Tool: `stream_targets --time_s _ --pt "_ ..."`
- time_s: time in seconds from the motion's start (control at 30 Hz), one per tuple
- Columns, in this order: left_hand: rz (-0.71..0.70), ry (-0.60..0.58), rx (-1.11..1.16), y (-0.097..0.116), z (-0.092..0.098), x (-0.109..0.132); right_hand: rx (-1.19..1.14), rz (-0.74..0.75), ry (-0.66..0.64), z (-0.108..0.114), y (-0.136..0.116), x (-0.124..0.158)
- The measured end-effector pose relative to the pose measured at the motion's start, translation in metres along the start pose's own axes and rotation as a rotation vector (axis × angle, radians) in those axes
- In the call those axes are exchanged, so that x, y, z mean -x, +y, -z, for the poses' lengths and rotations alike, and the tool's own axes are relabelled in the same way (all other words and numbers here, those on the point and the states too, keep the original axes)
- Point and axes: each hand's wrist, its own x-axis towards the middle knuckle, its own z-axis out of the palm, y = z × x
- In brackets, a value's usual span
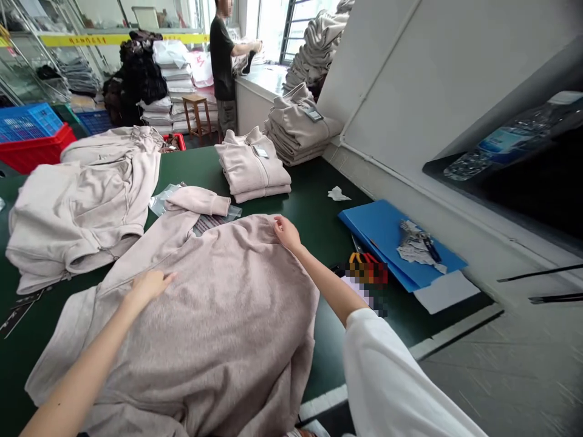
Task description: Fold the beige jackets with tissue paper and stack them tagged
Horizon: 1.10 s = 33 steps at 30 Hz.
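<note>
A beige sweatshirt (pixel 218 303) lies spread over the green table in front of me, its lower part hanging toward my body. One sleeve (pixel 198 200) is bent across at the far side. My right hand (pixel 286 232) is closed on the sweatshirt's far right edge, fingers curled into the cloth. On the left part of the same sweatshirt rests my left hand (pixel 148 286), its thumb stretched out to the side; its other fingertips are partly hidden. Beneath the sleeve, a clear plastic bag (pixel 159 200) sticks out.
More beige garments (pixel 82 212) lie at left. A folded sweatshirt (pixel 255 170) with a tag sits farther back, beside a folded stack (pixel 298 127). At right are a blue folder (pixel 396 237) and orange-handled scissors (pixel 362 264). Another person (pixel 223 67) stands at a far counter.
</note>
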Motion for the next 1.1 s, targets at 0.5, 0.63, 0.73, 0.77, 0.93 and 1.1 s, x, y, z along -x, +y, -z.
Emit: stream_targets --time_s 0.5,0.63,0.73,0.77,0.93,1.1 --pt "-0.182 0.789 0.113 0.030 -0.076 -0.072 0.127 -0.163 0.210 -0.007 0.012 -0.054" --pt "-0.153 0.694 0.028 0.032 -0.062 -0.070 0.142 -0.207 0.237 0.024 0.011 -0.024" --pt "-0.115 0.563 -0.033 0.033 -0.045 -0.074 0.182 -0.107 0.210 0.066 0.037 0.058" --pt "-0.102 0.520 -0.044 0.033 -0.039 -0.078 0.210 -0.040 0.205 0.080 0.049 0.098" --pt "-0.104 0.376 -0.026 0.024 -0.006 -0.106 0.340 -0.180 0.146 0.130 0.096 0.339" --pt "0.080 0.285 0.155 0.019 0.030 -0.140 0.252 -0.426 -0.081 0.117 0.092 0.488"
